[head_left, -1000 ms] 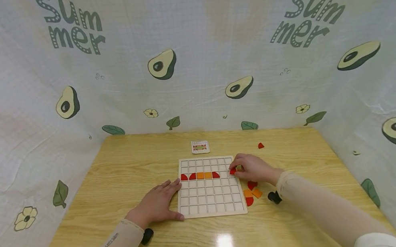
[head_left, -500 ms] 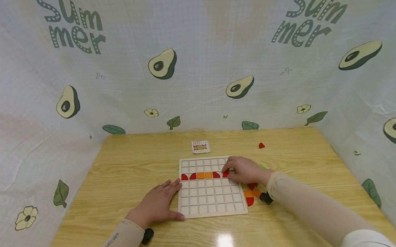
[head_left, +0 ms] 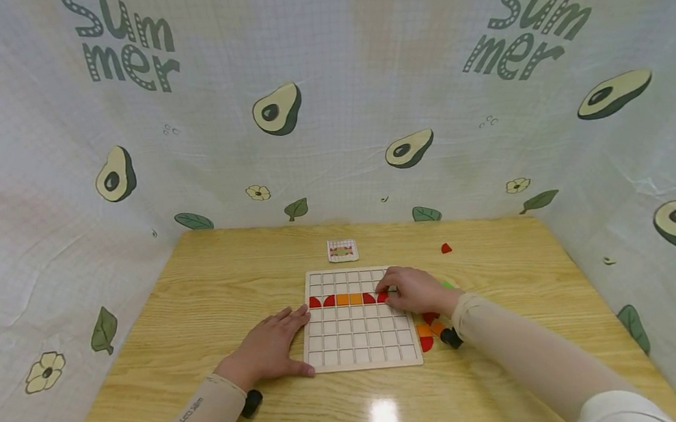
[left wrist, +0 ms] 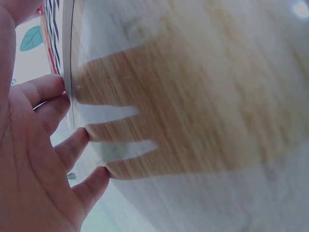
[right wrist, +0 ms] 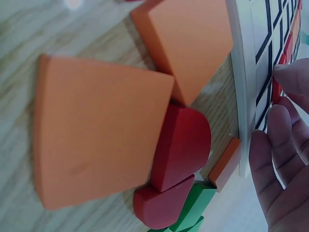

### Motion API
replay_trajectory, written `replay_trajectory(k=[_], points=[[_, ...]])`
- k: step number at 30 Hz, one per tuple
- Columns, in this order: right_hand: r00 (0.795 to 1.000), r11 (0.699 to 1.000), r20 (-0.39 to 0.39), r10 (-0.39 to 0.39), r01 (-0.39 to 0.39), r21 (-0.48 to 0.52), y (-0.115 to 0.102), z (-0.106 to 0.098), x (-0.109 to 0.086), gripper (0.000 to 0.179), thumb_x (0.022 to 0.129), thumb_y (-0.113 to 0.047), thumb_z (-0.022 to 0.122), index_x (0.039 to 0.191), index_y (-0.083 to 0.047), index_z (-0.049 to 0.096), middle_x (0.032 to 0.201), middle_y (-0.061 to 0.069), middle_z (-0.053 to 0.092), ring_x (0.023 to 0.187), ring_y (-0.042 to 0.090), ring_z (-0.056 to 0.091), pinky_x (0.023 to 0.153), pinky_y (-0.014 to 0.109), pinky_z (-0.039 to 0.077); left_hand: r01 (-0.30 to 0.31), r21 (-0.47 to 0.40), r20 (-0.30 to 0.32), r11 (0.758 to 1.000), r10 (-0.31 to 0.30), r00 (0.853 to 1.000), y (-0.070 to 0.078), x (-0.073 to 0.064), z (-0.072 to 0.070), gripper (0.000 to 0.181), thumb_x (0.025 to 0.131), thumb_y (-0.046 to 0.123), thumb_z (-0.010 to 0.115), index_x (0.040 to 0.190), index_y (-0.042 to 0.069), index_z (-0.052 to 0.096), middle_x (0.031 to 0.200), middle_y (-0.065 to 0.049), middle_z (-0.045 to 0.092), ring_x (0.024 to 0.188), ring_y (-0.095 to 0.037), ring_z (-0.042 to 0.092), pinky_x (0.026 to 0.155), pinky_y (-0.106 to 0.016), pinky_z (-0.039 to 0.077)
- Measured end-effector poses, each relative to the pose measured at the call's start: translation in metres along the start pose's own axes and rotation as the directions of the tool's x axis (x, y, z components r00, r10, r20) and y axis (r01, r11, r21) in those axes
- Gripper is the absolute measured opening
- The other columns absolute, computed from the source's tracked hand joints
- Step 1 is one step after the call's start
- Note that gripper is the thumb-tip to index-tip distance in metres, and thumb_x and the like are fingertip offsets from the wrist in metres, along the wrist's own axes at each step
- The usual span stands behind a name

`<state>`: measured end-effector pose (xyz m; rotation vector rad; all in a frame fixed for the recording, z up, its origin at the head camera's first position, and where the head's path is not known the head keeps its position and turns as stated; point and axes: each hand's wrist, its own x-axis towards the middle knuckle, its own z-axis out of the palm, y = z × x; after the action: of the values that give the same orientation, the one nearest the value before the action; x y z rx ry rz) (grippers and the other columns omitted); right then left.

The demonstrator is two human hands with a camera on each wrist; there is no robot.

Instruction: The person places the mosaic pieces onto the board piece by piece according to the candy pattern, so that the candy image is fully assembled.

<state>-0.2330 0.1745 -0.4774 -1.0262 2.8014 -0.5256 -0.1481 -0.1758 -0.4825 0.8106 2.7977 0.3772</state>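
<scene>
A pale gridded board lies flat on the table. Across one of its rows run red quarter-circle tiles and two orange square tiles. At the right end of that row my right hand pinches another red quarter-circle tile between thumb and fingers, in or against a cell. In the right wrist view this tile is partly hidden by the thumb. My left hand rests flat at the board's left edge, fingers spread; in the left wrist view fingertips touch the edge.
Right of the board lie loose orange tiles, red tiles and green tiles, partly under my right forearm. One red tile sits apart farther back. A small pattern card lies behind the board. Printed curtains enclose the table.
My right hand has carried the red quarter-circle tile leftward from the board's right edge to the end of the tile row. The left hand has stayed in place.
</scene>
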Motion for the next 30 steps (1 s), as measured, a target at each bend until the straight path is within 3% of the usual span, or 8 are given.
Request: replay_trajectory(k=[20, 30], points=[[1.000, 1.000, -0.013, -0.001, 0.001, -0.006, 0.003, 0.000, -0.001, 0.025, 0.090, -0.016, 0.073, 0.115, -0.016, 0.074, 0.109, -0.002, 0.065, 0.071, 0.010, 0.050, 0.071, 0.031, 0.048, 0.010, 0.016, -0.008, 1.000, -0.009, 1.000, -0.001, 0.002, 0.001, 0.108, 0.071, 0.075, 0.072, 0.153, 0.011, 0.042, 0.160, -0.004, 0.033, 0.145, -0.035, 0.029, 0.111, -0.057, 0.030], [1.000, 0.999, -0.024, 0.019, -0.019, -0.026, 0.009, -0.005, -0.012, 0.027, 0.089, -0.020, 0.075, 0.115, -0.016, 0.073, 0.107, -0.004, 0.064, 0.068, 0.005, 0.050, 0.067, 0.026, 0.048, 0.008, 0.003, -0.006, 1.000, -0.008, 1.000, 0.000, 0.000, 0.000, 0.108, 0.071, 0.074, 0.073, 0.153, 0.010, 0.042, 0.160, -0.004, 0.033, 0.144, -0.036, 0.030, 0.110, -0.058, 0.030]])
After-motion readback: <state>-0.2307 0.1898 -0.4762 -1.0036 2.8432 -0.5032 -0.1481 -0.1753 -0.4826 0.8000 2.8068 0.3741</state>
